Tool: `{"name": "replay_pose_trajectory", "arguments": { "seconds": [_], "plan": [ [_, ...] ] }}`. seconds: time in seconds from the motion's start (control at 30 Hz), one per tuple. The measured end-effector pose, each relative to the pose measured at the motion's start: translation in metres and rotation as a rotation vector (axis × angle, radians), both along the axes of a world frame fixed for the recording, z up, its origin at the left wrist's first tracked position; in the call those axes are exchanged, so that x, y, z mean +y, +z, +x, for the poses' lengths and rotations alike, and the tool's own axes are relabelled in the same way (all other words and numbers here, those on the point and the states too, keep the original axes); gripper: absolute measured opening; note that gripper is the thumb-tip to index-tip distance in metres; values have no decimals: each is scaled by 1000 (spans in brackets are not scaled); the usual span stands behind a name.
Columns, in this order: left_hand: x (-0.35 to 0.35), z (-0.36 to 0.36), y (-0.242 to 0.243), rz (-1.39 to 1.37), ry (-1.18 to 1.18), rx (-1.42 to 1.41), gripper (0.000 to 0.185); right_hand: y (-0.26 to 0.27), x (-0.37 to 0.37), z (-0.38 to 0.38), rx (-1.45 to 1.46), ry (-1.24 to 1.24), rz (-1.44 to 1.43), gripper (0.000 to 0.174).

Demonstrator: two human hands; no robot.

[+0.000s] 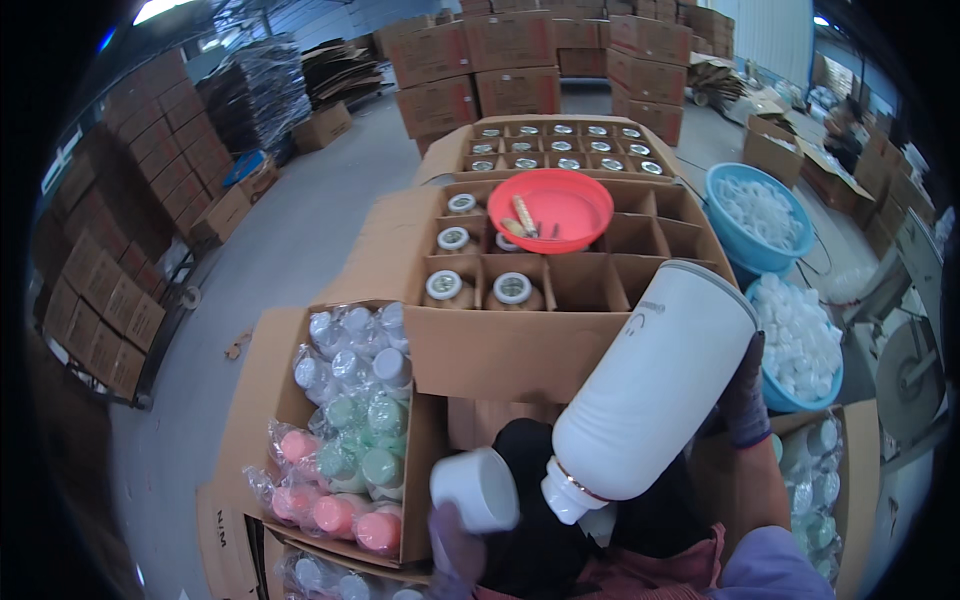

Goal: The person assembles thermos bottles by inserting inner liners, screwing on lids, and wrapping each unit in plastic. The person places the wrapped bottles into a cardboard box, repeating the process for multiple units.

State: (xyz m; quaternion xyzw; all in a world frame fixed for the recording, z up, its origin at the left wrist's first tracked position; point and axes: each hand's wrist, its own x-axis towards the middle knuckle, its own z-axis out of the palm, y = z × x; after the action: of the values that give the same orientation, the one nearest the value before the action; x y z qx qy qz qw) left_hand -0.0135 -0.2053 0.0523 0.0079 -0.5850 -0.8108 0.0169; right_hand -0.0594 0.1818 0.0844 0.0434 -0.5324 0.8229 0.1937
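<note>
My right hand (744,401), in a dark glove, grips a white vacuum flask (645,390) from its far side. The flask tilts, base up to the right and its capless neck down to the left. A thin metallic ring circles the neck, and a small face-like print marks the body. Lower left, my gloved left hand (456,551) holds a white cup-shaped lid (476,491), blurred and apart from the flask. Right beside that hand stands a carton (416,480) of plastic-wrapped flasks with white, green and pink lids (334,514).
Ahead is a divided carton (510,352) with several glass-liner flasks and a red plastic basin (577,206) holding small tools on top. Blue tubs (712,191) of white plastic parts stand at right, near a machine (911,367). Stacked cartons (517,94) stand behind.
</note>
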Motion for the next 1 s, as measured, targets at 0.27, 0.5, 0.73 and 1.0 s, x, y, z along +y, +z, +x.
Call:
{"name": "replay_pose_trajectory", "arguments": {
  "seconds": [0.27,0.5,0.73,1.0],
  "plan": [
    [147,-251,94,-618,124,734,62,-8,-37,78,16,241,827,51],
    [175,-203,37,-241,-559,256,46,2,-5,100,247,27,1156,44],
    [136,-32,-17,122,-754,-175,64,-7,-28,82,343,272,992,35],
    [146,-18,16,-246,-460,217,43,16,-41,78,286,183,1094,64]
  ]
}}
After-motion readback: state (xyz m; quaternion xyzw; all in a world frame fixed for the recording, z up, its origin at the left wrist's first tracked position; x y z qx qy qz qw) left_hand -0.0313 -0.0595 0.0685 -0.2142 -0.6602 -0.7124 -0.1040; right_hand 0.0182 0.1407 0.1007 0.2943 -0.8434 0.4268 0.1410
